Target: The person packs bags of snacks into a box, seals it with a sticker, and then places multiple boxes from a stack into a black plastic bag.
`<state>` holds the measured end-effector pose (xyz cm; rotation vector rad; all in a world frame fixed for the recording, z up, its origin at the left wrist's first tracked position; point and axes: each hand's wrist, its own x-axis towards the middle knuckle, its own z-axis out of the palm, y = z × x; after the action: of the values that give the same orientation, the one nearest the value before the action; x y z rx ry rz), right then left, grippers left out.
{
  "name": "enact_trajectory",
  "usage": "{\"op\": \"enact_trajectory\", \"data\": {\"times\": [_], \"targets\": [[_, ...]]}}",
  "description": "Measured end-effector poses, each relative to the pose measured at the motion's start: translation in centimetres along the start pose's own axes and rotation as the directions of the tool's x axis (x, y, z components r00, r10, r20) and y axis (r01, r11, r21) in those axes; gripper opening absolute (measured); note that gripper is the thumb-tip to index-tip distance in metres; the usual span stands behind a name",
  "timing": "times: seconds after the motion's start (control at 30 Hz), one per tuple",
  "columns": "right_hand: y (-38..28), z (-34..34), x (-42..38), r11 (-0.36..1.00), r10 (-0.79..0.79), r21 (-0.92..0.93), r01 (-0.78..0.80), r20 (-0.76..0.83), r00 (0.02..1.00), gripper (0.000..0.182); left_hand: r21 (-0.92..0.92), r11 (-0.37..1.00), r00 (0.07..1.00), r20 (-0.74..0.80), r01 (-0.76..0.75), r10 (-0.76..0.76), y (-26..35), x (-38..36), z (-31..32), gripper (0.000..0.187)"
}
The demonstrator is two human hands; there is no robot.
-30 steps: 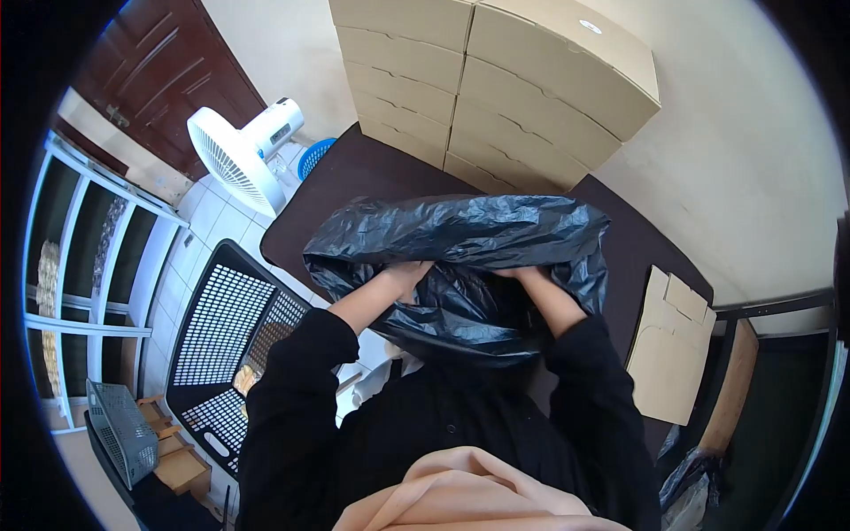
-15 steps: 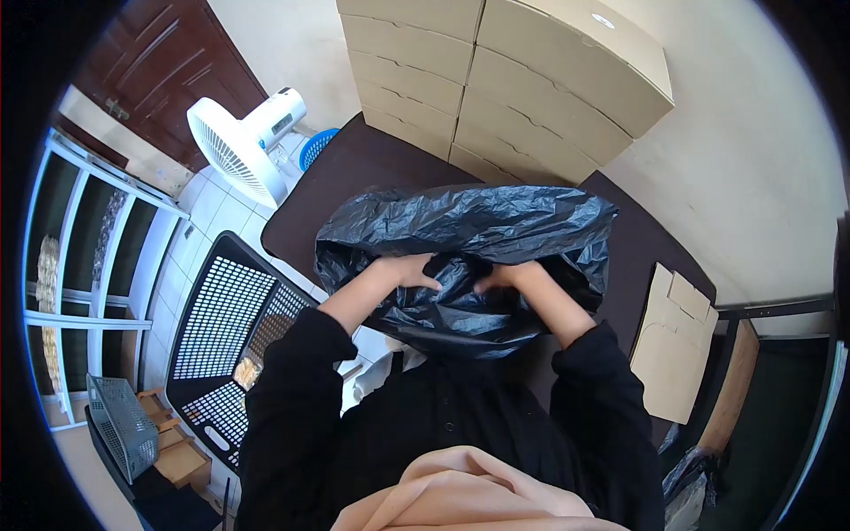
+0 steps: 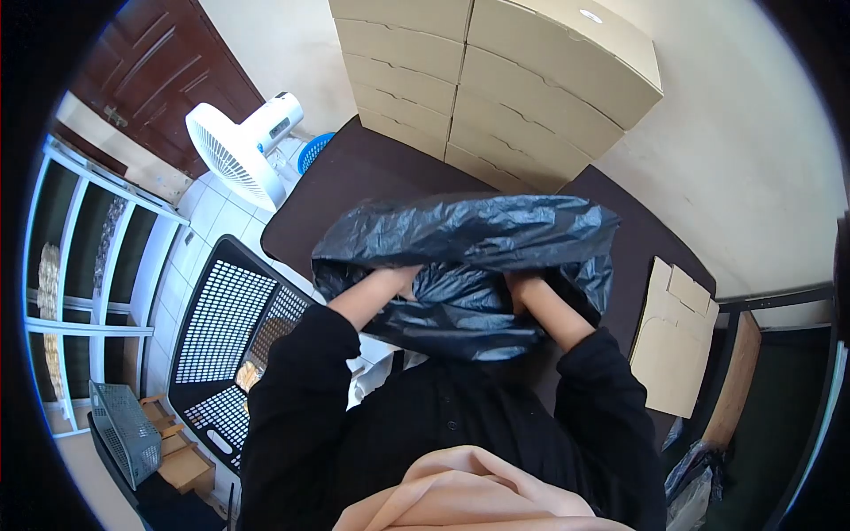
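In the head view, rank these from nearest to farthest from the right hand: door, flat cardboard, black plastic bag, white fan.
From the right hand:
1. Black plastic bag: right at the hand, which reaches into its opening.
2. Flat cardboard: off to the right.
3. White fan: across to the left.
4. Door: upper left, beyond the fan.

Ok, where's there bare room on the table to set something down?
Two bare patches on the brown table: left, between the black bag, box stack and table edge; right, between the bag and flat cardboard. The middle is crowded: bag, with left hand and right hand in its opening. Box stack occupies the back.
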<state>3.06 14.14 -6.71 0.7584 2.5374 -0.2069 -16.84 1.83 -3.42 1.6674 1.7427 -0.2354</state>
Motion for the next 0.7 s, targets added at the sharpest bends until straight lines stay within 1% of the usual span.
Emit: {"op": "enact_trajectory", "data": {"times": [0.07, 0.2, 0.33, 0.4, 0.47, 0.5, 0.53, 0.57, 0.6, 0.67, 0.7], "targets": [[0.5, 0.9, -0.9, 1.000, -0.020, 0.020, 0.020, -0.021, 1.000, 0.074, 0.045, 0.999, 1.000, -0.002, 0.006, -0.006, 0.2, -1.6, 1.3, 0.101], [3.0, 1.1, -0.9, 0.996, -0.050, 0.069, 0.054, -0.056, 0.997, 0.072, 0.136, 0.991, 1.000, 0.007, 0.009, -0.010, 1.4, -1.4, 0.7, 0.100], [4.1, -1.3, 2.7, 0.992, -0.073, 0.097, 0.084, -0.111, 0.991, 0.069, 0.231, 0.973, 1.000, -0.012, 0.012, -0.010, 2.4, -1.3, -0.4, 0.099], [3.2, -3.2, 5.6, 0.988, -0.087, 0.115, 0.104, -0.142, 0.986, 0.068, 0.282, 0.959, 1.000, -0.020, 0.020, -0.015, 2.7, -1.5, -0.8, 0.099], [2.3, -3.6, 6.3, 0.984, -0.099, 0.131, 0.123, -0.177, 0.979, 0.067, 0.312, 0.950, 0.999, -0.031, 0.025, -0.016, 2.8, -1.5, -1.4, 0.099], [1.1, -5.1, 4.7, 0.980, -0.162, 0.078, 0.183, -0.222, 0.961, 0.055, 0.292, 0.955, 0.991, -0.105, -0.046, 0.079, 2.6, -1.5, -1.5, 0.100], [0.4, -4.9, 4.0, 0.980, -0.161, 0.081, 0.183, -0.225, 0.961, 0.055, 0.274, 0.954, 0.970, -0.174, -0.120, 0.172, 2.3, -1.6, -1.6, 0.102], [-0.2, -4.5, 3.4, 0.974, -0.139, 0.146, 0.175, -0.233, 0.963, 0.058, 0.053, 0.974, 0.948, -0.222, -0.222, 0.228, 1.2, -1.1, -1.4, 0.106], [-1.0, -4.3, 2.3, 0.963, -0.116, 0.209, 0.169, -0.240, 0.964, 0.061, 0.054, 0.974, 0.948, -0.221, -0.221, 0.227, 0.3, -0.5, -1.3, 0.106], [-3.1, -3.9, -2.0, 0.962, -0.040, 0.242, 0.127, -0.336, 0.941, 0.073, -0.174, 0.962, 0.978, -0.047, -0.209, 0.204, -1.5, 0.9, -1.4, 0.107], [-3.7, -4.6, -3.3, 0.976, 0.072, 0.211, -0.061, -0.047, 0.996, 0.097, -0.077, 0.929, 0.929, -0.109, -0.363, 0.354, -2.8, 1.1, -1.7, 0.108]]}}
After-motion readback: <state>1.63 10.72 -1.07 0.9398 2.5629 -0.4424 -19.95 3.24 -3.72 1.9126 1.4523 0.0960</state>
